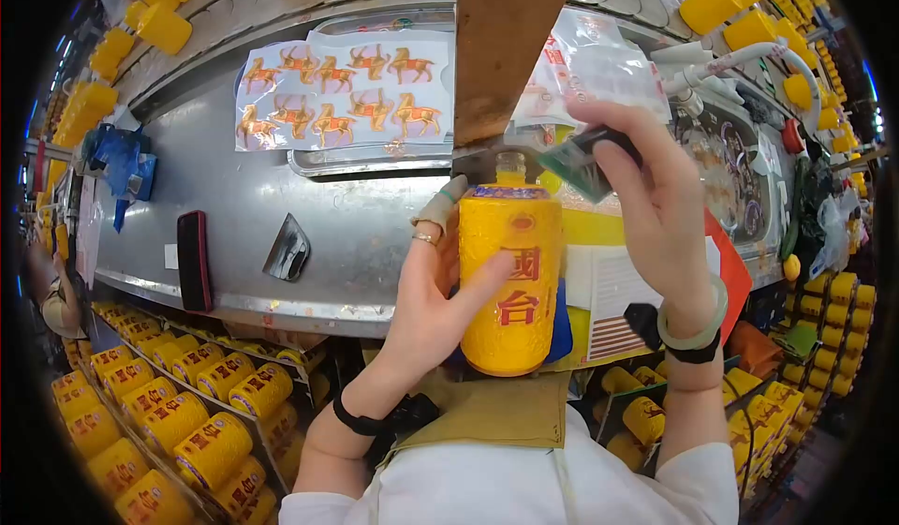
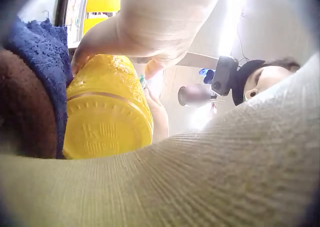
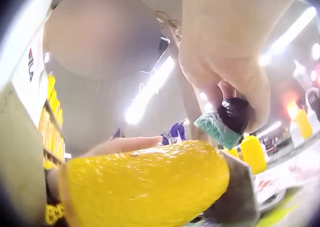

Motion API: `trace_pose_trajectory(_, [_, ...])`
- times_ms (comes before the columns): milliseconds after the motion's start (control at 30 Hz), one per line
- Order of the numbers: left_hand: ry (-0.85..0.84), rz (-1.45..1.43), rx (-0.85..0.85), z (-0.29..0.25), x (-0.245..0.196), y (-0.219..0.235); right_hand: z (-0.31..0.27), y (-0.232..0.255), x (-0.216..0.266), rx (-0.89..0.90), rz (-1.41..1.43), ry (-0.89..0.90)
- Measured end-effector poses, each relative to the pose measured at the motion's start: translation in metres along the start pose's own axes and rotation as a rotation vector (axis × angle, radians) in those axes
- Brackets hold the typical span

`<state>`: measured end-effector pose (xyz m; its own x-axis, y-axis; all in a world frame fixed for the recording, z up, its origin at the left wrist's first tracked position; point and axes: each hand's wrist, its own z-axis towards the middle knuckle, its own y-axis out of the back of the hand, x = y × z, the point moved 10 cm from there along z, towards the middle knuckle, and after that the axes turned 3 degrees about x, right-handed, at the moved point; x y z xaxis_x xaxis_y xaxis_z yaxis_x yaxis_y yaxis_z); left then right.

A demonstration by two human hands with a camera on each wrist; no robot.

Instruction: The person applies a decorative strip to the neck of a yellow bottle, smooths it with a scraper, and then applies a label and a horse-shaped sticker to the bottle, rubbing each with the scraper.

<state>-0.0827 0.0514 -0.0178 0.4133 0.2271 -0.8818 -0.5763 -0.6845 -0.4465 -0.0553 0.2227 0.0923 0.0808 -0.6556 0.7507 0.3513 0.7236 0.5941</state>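
Note:
A yellow glazed bottle with red characters and a clear neck lies in front of the person, neck pointing away. My left hand grips it from the left side, thumb across the front and a covered fingertip near the shoulder. Its embossed base faces the left wrist camera. Above the neck and to the right, my right hand pinches a small scraper-like piece with a translucent green edge and a black wrapped part. In the right wrist view, this piece hangs close over the bottle's far end.
A sheet of goat decals lies over a metal tray at the back. A wooden post rises just beyond the bottle. On the steel table are a phone and a dark flat piece. Racks of yellow bottles stand below.

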Motion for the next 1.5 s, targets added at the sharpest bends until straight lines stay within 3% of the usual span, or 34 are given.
trace_pose_trajectory(33, [0.001,0.001,-0.004,0.001,0.002,0.002,-0.015,-0.007,-0.025,0.003,0.372,-0.287])
trace_pose_trajectory(100, [0.0,0.03,-0.034,0.004,0.006,0.008,-0.041,-0.027,-0.039,0.083,0.415,-0.349])
trace_pose_trajectory(200, [0.013,0.008,-0.028,0.007,0.007,0.004,-0.063,-0.052,-0.035,0.046,0.496,-0.306])
trace_pose_trajectory(267, [0.009,-0.005,-0.025,0.006,0.008,0.004,-0.081,-0.068,-0.06,-0.009,0.619,-0.534])
trace_pose_trajectory(367, [-0.008,0.003,-0.017,0.007,0.007,0.004,-0.081,-0.07,-0.06,-0.036,0.744,-0.545])
trace_pose_trajectory(1100, [-0.001,-0.024,0.084,-0.02,0.008,0.003,-0.107,-0.068,-0.05,0.019,0.714,-0.599])
trace_pose_trajectory(1167, [0.013,-0.043,0.089,-0.019,0.013,0.004,-0.114,-0.071,-0.049,0.064,0.616,-0.579])
trace_pose_trajectory(1500, [0.017,-0.076,0.116,-0.019,0.014,0.004,-0.118,-0.077,-0.057,0.053,0.694,-0.607])
